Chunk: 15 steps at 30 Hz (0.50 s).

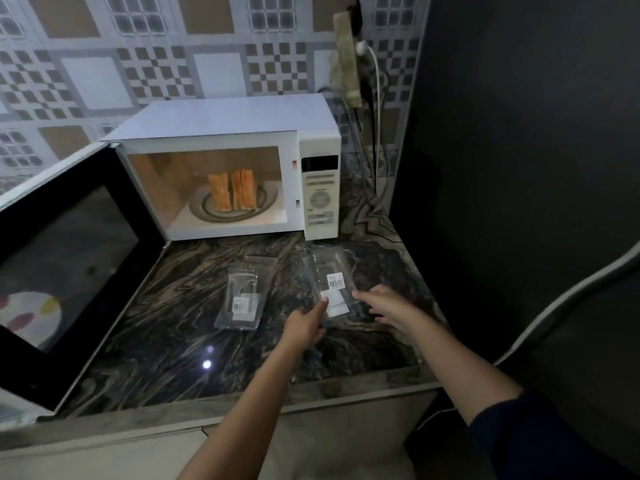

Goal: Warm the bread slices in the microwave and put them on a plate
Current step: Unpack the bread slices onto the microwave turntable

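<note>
Home kitchen. White microwave sits on a dark swirly stone counter in a corner, w/ its door open to its left. Inside it, bread slices stand on a round glass tray. Behind the microwave: wall tiles w/ brown & grey checks. Up & right of it, a power strip on the wall, cords going down. In front of it, a clear bag & 1 more. A spotty plate shows in the door glass.

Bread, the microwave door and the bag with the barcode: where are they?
bread slices (232,190): head view, middle of the standing slices.
microwave door (65,258): head view, dark window of the open door.
bag with the barcode (336,283): head view, its white barcode label.
</note>
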Tool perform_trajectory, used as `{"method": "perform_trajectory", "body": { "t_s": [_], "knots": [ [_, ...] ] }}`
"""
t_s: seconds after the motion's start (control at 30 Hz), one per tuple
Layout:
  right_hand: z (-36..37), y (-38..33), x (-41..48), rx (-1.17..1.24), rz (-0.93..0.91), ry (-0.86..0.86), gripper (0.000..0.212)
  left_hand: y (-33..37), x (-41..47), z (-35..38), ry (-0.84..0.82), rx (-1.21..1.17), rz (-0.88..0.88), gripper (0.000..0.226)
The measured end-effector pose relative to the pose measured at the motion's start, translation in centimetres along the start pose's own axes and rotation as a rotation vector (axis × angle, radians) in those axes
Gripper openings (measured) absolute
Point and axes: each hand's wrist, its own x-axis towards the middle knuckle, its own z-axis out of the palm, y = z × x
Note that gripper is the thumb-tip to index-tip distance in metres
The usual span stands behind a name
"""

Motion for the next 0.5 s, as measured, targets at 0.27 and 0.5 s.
{"method": "perform_trajectory", "body": {
  "t_s": [0.27, 0.5],
  "knots": [
    [1.4, 1.5, 0.5, 0.050, 0.066, -0.027, 0.026, -1.3, 0.6, 0.2, 0.032, -0.169, -0.126, 0.020],
    [1.3, 1.0, 0.8, 0.005, 0.105, -0.039, 0.022, -1.5, 0.8, 0.0, 0.062, -0.165, -0.123, 0.013]
  ]
}}
